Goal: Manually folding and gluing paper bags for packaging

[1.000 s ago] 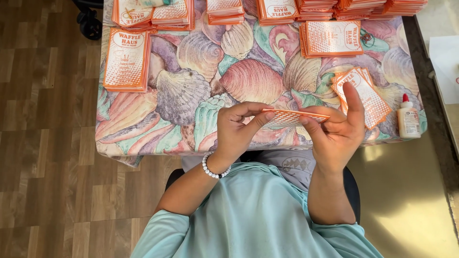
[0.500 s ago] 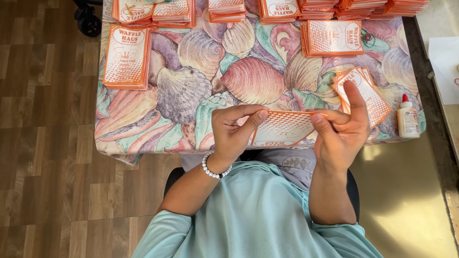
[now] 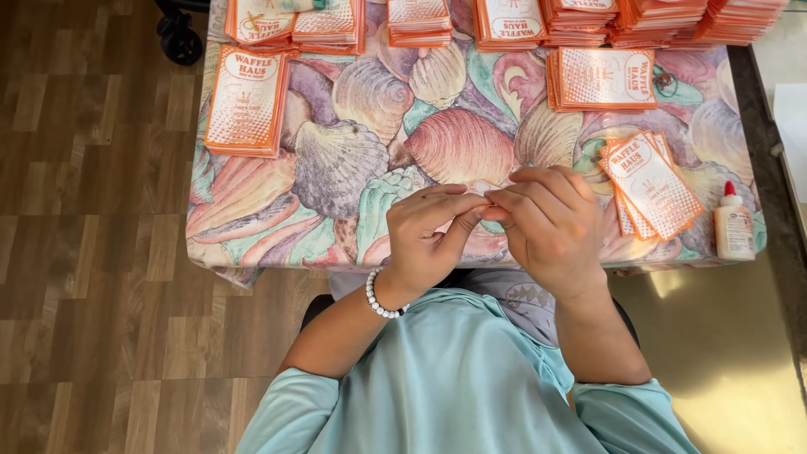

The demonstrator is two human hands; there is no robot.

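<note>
Orange paper sleeve (image 3: 496, 210), flat and face-up half a second ago, now nearly hidden, pinched between left hand (image 3: 429, 240) and right hand (image 3: 546, 227) fingertips, just left of the fanned sleeve pile (image 3: 651, 185) on the shell-print table (image 3: 336, 168), apparently folded shut.

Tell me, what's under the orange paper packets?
A seashell-patterned tablecloth lies under the flat orange-and-white paper packets. The table beneath the cloth is covered, so it cannot be seen.

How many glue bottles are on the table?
1. The white glue bottle with a red cap stands at the table's right edge, beside the fanned orange cards. More could be hidden outside the picture.
</note>
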